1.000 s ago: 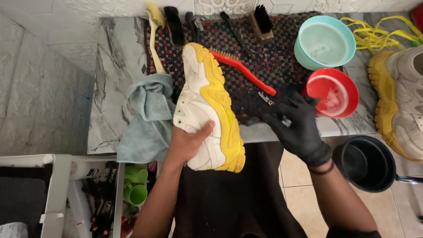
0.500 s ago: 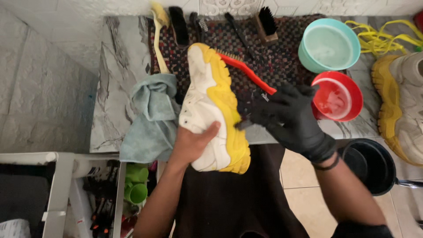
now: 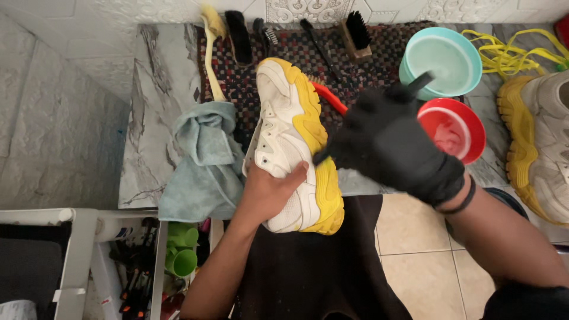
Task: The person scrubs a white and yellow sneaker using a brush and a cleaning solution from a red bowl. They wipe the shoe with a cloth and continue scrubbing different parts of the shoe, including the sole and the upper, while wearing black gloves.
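My bare left hand (image 3: pixel 269 192) grips the heel end of a white sneaker with a thick yellow sole (image 3: pixel 284 118), which lies on its side across the counter edge, toe pointing away. My right hand (image 3: pixel 391 145), in a black glove, is raised above the counter just right of the sneaker. It is closed around a black-handled tool (image 3: pixel 424 80) whose end sticks out toward the teal bowl; the tool's head is hidden. A red-handled brush (image 3: pixel 328 98) lies on the patterned mat (image 3: pixel 296 47), partly under the glove.
A teal bowl (image 3: pixel 474 77) and a red bowl (image 3: pixel 471 148) stand at the right. A second sneaker (image 3: pixel 542 136) and yellow laces (image 3: pixel 515 44) lie beyond them. A blue-grey cloth (image 3: pixel 201 160) hangs off the left. Several brushes (image 3: pixel 358 32) line the back wall.
My gloved right hand has lifted off the mat and moved up toward the bowls, carrying the black-handled tool. The view has moved closer. My left hand keeps its hold on the sneaker.
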